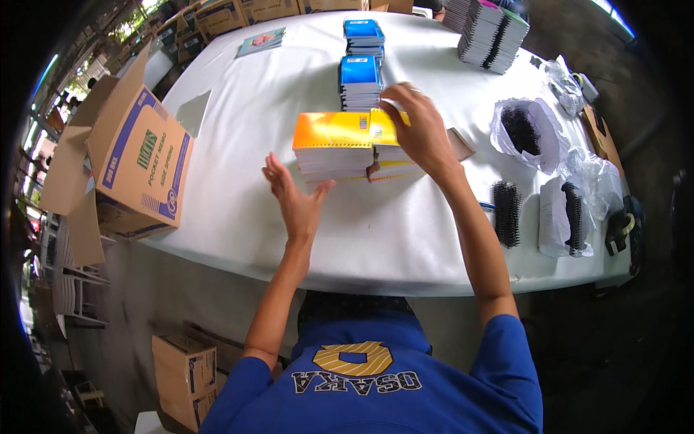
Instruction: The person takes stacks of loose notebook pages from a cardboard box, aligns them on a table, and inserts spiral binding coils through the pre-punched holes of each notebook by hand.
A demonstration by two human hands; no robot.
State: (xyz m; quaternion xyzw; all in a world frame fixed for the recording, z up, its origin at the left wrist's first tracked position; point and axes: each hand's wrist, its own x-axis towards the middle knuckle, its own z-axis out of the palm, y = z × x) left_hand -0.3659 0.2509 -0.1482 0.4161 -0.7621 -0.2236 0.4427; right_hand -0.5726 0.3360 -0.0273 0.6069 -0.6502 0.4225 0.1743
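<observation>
A: What kind of place is it?

B: A workroom, cartons (249,11) lining the far side, and a white-covered bench (405,249) filling the foreground. Take the yellow notebooks (329,130) as the clock's centre; they stand mid-bench, straight ahead of the person.

A: Start at the left, then.

B: At nine o'clock an open carton (148,163) sits by the bench's edge with its flaps out, perhaps to keep its mouth within reach.

A: And the hands?

B: The left hand (293,206), at about half past seven, is spread wide and holds nothing. Its thumb points toward the stack; I can't tell whether it touches. The pose would suit steadying that side.

A: What lies at twelve?

B: Two stacks of blue notebooks (360,70), one behind the other, probably set back to leave space in front. At three, the right hand (425,134) arches over the end of the yellow row, fingers bent. Whether it grips anything, I can't tell.

A: Further right?

B: White-paged notebooks (476,40) stand between one and two. A white bag (555,148) at three cradles black coils (520,130), likely to stop them scattering. More coils (507,213) lie at four.
</observation>
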